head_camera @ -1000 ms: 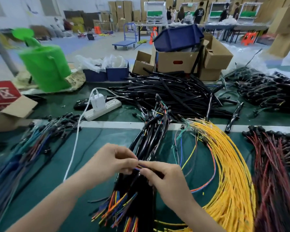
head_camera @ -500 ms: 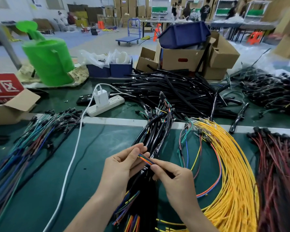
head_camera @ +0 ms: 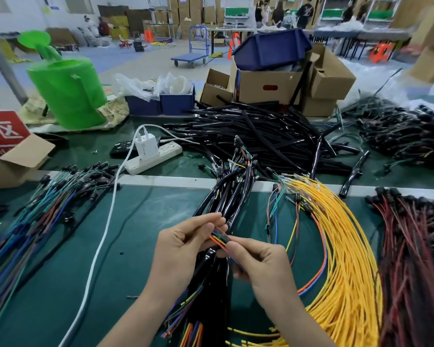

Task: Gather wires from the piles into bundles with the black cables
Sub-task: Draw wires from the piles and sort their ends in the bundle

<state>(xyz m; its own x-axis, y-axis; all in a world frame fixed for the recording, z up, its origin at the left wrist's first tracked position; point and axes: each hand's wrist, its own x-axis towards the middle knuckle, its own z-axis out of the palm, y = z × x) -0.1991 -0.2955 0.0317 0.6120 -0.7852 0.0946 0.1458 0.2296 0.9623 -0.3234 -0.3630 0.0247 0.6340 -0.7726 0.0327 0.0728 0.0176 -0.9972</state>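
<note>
A small bunch of coloured wires [head_camera: 219, 239] (orange, yellow, green, blue) is pinched between my left hand [head_camera: 186, 246] and my right hand [head_camera: 258, 264], just above a long bundle of black cables [head_camera: 226, 196] that runs down the green table's middle. My left fingers hold the bunch's far end, my right thumb and forefinger its near end. A yellow wire pile [head_camera: 343, 259] fans out to the right, a red and black wire pile [head_camera: 411, 259] lies further right, and a blue and green wire pile [head_camera: 35, 216] lies on the left.
A white power strip [head_camera: 153, 156] with a charger and white cord [head_camera: 98, 251] lies left of the bundle. A heap of black tubing [head_camera: 256, 136] fills the table's far middle. Cardboard boxes [head_camera: 268, 86], a green watering can [head_camera: 68, 93] and people stand beyond.
Both hands have lifted the coloured wire bunch a little and spread it between them; my left fingers have opened out along it. The view has shifted slightly.
</note>
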